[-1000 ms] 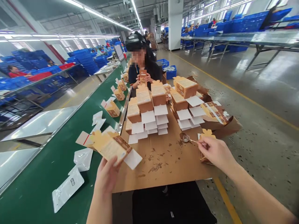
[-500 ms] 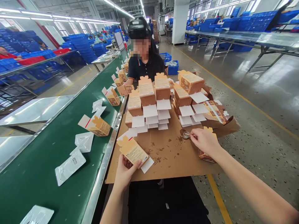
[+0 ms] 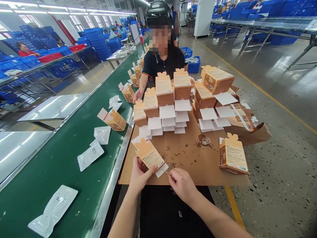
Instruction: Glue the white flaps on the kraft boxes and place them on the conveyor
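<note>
My left hand [image 3: 141, 175] grips a tan and brown carton [image 3: 150, 153] near the front of the cardboard sheet [image 3: 183, 155]. A white flap sticks out at the carton's lower right end, and a red strip shows at its upper end. My right hand [image 3: 182, 185] is closed in a pinch on a thin stick [image 3: 167, 172], whose far end is beside the white flap; whether it touches cannot be seen. A small clear round dish [image 3: 206, 141] sits on the stained cardboard, farther off to the right. Another carton [image 3: 234, 155] stands at the right edge.
Stacked cartons [image 3: 164, 94] with white flaps stand at the back of the cardboard. Left of it runs a green conveyor belt [image 3: 81, 188] carrying silver pouches [image 3: 90, 155] and open cartons [image 3: 112, 120]. A co-worker [image 3: 162, 62] is behind the stacks, one hand beside the left cartons.
My right hand has moved from the dish leftward and nearer to me, to the carton's flap. The left hand keeps its carton. Pouches and cartons on the belt have shifted toward the far end.
</note>
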`<state>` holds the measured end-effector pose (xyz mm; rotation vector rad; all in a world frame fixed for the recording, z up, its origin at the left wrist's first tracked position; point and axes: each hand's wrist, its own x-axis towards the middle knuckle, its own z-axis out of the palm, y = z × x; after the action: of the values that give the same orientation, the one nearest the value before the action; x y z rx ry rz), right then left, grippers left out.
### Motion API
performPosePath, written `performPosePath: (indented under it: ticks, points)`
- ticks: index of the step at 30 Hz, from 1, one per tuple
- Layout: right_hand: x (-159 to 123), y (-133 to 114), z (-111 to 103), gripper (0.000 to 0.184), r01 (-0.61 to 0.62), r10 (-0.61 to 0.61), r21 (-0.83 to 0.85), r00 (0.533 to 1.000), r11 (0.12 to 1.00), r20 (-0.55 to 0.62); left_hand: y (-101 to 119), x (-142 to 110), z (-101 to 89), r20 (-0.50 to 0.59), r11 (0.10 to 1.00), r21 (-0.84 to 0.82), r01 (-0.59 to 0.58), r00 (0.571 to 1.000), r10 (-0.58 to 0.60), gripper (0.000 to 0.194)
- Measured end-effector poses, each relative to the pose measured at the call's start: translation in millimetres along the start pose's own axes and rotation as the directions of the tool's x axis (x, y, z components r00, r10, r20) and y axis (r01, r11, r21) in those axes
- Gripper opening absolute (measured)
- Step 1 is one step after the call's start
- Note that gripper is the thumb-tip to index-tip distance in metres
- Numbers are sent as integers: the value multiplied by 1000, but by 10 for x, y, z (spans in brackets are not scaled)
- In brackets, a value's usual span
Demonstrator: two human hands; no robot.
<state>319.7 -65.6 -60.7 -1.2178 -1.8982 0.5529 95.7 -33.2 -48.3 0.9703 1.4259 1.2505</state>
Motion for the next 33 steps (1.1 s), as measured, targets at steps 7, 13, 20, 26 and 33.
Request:
performPosePath:
  ticks: [7,13,20,26,33]
  points:
    - [-166,-21,-518,37,-137,138,16,988,990,-72,-6,-218,1,-11,973,206,-105,994,110,84]
    - [-373,-159,-760,36,-221,235,112,964,969,-128,-127,-427,61,-58,901,408,-146,981,185,61]
    - [-470,-140,-769,37,-163,193,161,961,973,-197,-132,-172,-163,-190,900,413,-139,953,234,79]
    - [-605,59,-880,38,-161,195,144,944,976,-265,288,431,-1252,-608,931,359,-68,739,289,100]
    - [-418,44,-899,37,-111,144,134,951,985,-274,271,815,-1546,-576,902,431,-11,766,285,93]
